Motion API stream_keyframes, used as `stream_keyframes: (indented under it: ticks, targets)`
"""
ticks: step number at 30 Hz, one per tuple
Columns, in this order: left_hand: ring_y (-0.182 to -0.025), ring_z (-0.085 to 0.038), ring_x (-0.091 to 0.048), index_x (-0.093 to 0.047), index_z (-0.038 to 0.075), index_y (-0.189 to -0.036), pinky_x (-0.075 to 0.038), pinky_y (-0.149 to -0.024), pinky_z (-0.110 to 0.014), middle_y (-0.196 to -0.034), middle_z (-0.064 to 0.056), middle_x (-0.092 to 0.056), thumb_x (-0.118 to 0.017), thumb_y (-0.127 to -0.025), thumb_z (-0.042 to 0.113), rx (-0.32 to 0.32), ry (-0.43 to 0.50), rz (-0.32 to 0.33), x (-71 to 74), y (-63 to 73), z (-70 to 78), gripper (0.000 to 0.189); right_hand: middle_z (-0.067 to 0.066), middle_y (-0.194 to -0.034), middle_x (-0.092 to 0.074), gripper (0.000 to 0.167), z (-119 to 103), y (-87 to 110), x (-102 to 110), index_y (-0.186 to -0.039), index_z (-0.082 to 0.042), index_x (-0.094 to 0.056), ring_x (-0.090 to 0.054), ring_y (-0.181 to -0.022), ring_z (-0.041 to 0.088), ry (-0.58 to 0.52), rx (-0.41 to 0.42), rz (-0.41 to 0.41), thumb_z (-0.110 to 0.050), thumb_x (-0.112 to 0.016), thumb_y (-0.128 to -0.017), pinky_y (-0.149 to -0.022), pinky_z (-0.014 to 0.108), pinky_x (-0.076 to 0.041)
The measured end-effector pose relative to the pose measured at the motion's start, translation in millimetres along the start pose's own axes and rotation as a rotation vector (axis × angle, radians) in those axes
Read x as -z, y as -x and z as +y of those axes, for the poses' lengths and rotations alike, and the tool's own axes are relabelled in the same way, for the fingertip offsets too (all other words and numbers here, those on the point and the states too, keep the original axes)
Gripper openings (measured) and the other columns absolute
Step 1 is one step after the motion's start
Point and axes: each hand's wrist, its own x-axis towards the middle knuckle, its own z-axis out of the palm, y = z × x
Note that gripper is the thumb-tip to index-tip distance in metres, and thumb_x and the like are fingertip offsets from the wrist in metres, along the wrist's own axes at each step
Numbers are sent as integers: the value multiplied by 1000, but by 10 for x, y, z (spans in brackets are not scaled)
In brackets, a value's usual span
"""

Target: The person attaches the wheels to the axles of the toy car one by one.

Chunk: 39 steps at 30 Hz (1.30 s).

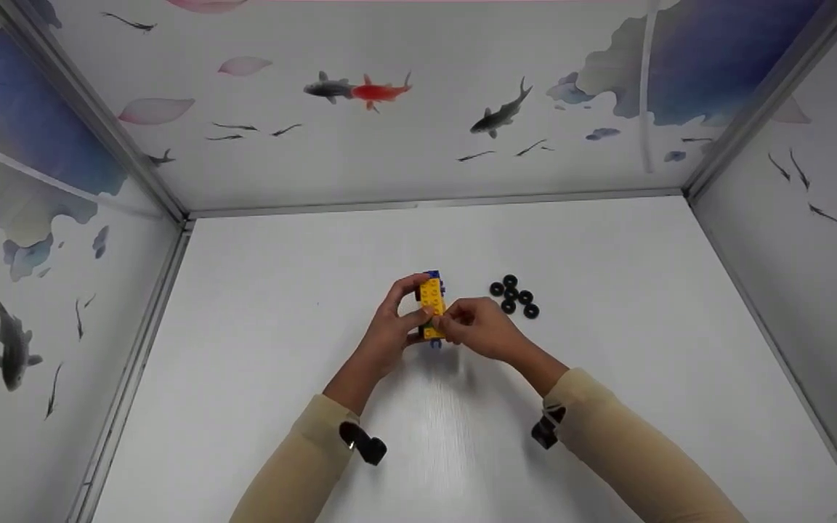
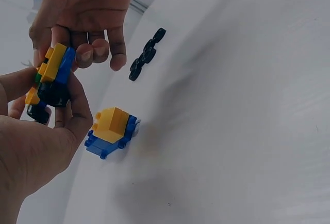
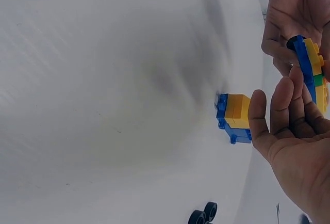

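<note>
My left hand (image 1: 388, 330) holds a toy brick car (image 1: 431, 292) of yellow and blue bricks above the table, its fingers and thumb around the sides. Black wheels (image 2: 53, 94) show on one side of the car in the left wrist view. A small green brick (image 3: 318, 80) sits among the yellow ones. My right hand (image 1: 486, 328) pinches the car's near end by the green brick with thumb and index finger; its other fingers hang loosely curved. A second yellow-and-blue brick piece (image 2: 112, 126) stands on the table below the hands, mostly hidden in the head view.
Several loose black wheels (image 1: 511, 294) lie in a cluster on the white table (image 1: 280, 283), just beyond my right hand. Walls printed with fish, such as the back wall (image 1: 418, 152), enclose the table at the back and both sides.
</note>
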Motion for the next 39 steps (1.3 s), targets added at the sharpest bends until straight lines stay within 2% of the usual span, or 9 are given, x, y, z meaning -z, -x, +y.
stream_keyframes:
  ticks: [6, 10, 14, 18, 21, 27, 31, 35, 39]
  targets:
    - [-141, -36, -60, -62, 27, -137, -62, -111, -49, -177, -1, -35, -71, -108, 19, 3, -43, 8, 10, 3, -9, 31, 3, -88, -77, 23, 0, -2, -3, -101, -11, -79, -67, -80, 17, 9, 12, 0, -30, -69, -108, -70, 30, -55]
    - [-140, -35, -62, -64, 24, -131, -63, -109, -49, -178, 2, -34, -72, -108, 18, -16, -57, -19, 40, 15, 1, 24, 3, -88, -78, 22, 18, -9, -9, -102, -10, -80, -66, -78, 15, 21, 33, -1, -29, -70, -107, -68, 28, -55]
    - [-138, -37, -65, -65, 19, -133, -63, -108, -52, -178, 2, -32, -73, -107, 18, -37, -57, -71, 89, 33, 8, 28, 3, -89, -78, 22, 40, -5, -9, -104, -10, -80, -65, -78, 15, 24, 55, -7, -28, -70, -108, -68, 27, -54]
    - [-142, -35, -64, -67, 18, -138, -64, -106, -52, -178, 7, -31, -79, -103, 20, -49, -75, -114, 118, 36, 2, 36, 5, -90, -78, 21, 56, 8, -6, -106, -8, -80, -66, -79, 15, 7, 61, -19, -25, -68, -109, -70, 27, -55]
    - [-142, -34, -65, -68, 19, -141, -65, -105, -48, -177, 12, -31, -82, -102, 24, -56, -82, -129, 126, 31, -17, 42, 6, -91, -78, 22, 68, 10, -7, -107, -7, -80, -67, -79, 16, -5, 60, -20, -25, -67, -110, -70, 27, -55]
    - [-138, -33, -66, -65, 18, -146, -66, -104, -43, -179, 12, -30, -81, -103, 22, -98, -75, -133, 124, 30, -53, 46, 8, -94, -79, 23, 72, 7, -8, -109, -8, -80, -68, -81, 16, -10, 55, -17, -27, -67, -111, -71, 28, -56]
    - [-135, -32, -67, -58, 23, -154, -65, -106, -41, -179, 2, -29, -79, -105, 20, -102, -68, -127, 115, 35, -68, 53, 8, -97, -79, 24, 73, 11, -4, -111, -7, -80, -68, -83, 17, -14, 47, -18, -27, -67, -111, -74, 30, -57]
    - [-131, -29, -68, -51, 29, -159, -64, -106, -38, -173, -10, -33, -76, -106, 18, -79, -43, -133, 116, 44, -76, 60, 8, -97, -79, 25, 81, 15, -4, -113, -7, -80, -68, -84, 17, -10, 51, -20, -29, -68, -111, -73, 29, -56]
    - [-128, -27, -69, -52, 29, -158, -64, -105, -38, -167, -13, -40, -75, -107, 17, -80, -44, -143, 122, 43, -85, 57, 5, -96, -79, 25, 96, 16, -6, -111, -10, -80, -68, -83, 15, 6, 61, -14, -32, -70, -110, -70, 27, -55]
